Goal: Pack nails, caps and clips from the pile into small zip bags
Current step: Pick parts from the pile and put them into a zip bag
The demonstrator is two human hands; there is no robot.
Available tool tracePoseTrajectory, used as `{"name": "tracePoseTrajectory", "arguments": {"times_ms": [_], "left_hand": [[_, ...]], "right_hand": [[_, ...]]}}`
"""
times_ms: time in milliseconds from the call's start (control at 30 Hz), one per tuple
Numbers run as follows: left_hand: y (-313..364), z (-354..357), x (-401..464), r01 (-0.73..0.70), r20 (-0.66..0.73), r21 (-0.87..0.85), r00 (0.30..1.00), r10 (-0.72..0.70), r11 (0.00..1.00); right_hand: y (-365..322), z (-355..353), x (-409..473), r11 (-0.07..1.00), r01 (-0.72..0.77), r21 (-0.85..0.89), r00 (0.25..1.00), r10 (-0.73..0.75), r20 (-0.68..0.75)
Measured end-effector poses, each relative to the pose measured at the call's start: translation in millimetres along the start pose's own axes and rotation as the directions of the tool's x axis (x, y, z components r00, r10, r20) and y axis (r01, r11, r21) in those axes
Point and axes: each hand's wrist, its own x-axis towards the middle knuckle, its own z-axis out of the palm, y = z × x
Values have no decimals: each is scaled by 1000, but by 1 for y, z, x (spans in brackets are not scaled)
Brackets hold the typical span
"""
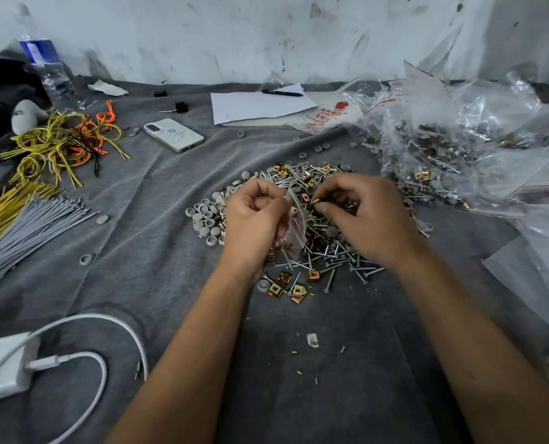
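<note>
Head view: above the pile [302, 219] on a grey cloth [157, 251], the left hand [254, 219] grips a small zip bag [297, 219]; the right hand [362, 213] pinches a brass clip [315, 201] at the bag's mouth.

plastic bag [326, 118], red print "5"

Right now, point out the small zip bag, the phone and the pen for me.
small zip bag [298, 219]: head view, on its clear side by the red strip.
phone [174, 135]: head view, on the middle of its white back.
pen [282, 92]: head view, on mid-barrel.
</note>
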Motion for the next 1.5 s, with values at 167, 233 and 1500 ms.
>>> {"name": "tracePoseTrajectory", "arguments": {"times_ms": [167,233,1500], "left_hand": [[-3,5,-1,-33,21,47,999,32,998],[-4,5,-1,-50,21,58,999,48,997],[-2,-5,-4,103,447,-68,893,-62,992]], "right_hand": [[-13,7,-13,984,157,-82,988,-157,11],[-11,7,-15,990,114,-84,994,-113,16],[-28,-26,18,928,37,372,966,63,-252]]}}
